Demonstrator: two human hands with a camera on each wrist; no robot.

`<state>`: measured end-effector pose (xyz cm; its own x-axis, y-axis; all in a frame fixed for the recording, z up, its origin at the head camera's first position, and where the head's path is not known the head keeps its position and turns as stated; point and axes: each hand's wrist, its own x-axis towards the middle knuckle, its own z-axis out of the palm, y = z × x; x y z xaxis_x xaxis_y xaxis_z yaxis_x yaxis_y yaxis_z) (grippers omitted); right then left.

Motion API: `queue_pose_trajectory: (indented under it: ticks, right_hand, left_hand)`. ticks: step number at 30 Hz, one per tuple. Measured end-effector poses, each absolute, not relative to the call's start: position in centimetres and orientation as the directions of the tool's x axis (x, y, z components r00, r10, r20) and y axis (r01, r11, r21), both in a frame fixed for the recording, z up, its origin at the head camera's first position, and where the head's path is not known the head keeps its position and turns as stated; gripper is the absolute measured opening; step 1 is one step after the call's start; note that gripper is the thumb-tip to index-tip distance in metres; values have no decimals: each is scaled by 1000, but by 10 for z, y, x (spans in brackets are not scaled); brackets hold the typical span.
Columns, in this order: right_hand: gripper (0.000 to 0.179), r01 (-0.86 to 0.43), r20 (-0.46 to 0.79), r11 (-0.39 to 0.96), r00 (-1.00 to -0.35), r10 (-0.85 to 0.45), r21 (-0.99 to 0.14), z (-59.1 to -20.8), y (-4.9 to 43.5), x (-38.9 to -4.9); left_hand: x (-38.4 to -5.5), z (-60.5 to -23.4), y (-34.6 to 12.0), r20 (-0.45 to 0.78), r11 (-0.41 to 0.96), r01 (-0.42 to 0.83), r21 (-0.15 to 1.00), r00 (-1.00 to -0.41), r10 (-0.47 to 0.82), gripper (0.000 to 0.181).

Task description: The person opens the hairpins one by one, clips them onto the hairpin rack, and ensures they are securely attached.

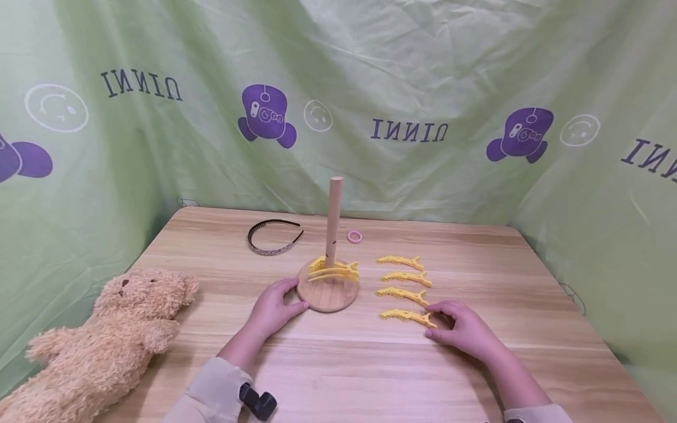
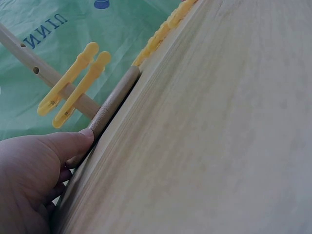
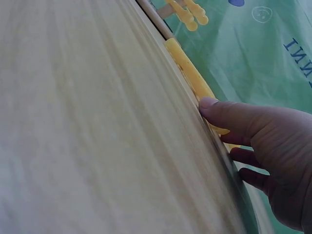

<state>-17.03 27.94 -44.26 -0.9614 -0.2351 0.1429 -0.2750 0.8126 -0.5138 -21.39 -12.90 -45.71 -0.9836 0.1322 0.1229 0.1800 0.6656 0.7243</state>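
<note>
A round wooden base (image 1: 329, 301) with an upright wooden post (image 1: 334, 220) stands mid-table. Two yellow hair clips (image 1: 338, 271) sit low on the post; the left wrist view shows them side by side, crossing it. My left hand (image 1: 275, 308) holds the base's left edge, thumb (image 2: 80, 141) on the rim and fingers behind. To the right of the stand, several yellow alligator hair clips lie in a column. My right hand (image 1: 462, 329) has thumb and forefinger around the handle end of the nearest hair clip (image 1: 404, 316), which lies on the tabletop.
A black headband (image 1: 270, 252) with a glittery band and a pink ring-shaped band (image 1: 355, 237) lie behind the stand. At the left edge lies a tan teddy bear (image 1: 113, 341). Green printed cloth (image 1: 338, 59) hangs around the wooden table (image 1: 338, 376).
</note>
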Motion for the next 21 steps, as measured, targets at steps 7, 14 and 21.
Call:
queue_pose_trajectory:
  ticks: [7,14,21]
  right_hand:
    - [45,-287,141,815,-958,-251,-504,-443,281,-170]
    - [42,-285,132,789,-958,-254,-544,-439,279,-170]
    - [46,-189,52,754,-978,-202,-630,-430,275,-171]
  left_hand:
    - [-214,-457,-128,120,668,177,722,-984,131,63]
    - [-213,-457,-129,115,667,175,724,-984,133,63]
    - [-213,-456,-130,119,664,176,727,-984,131,63]
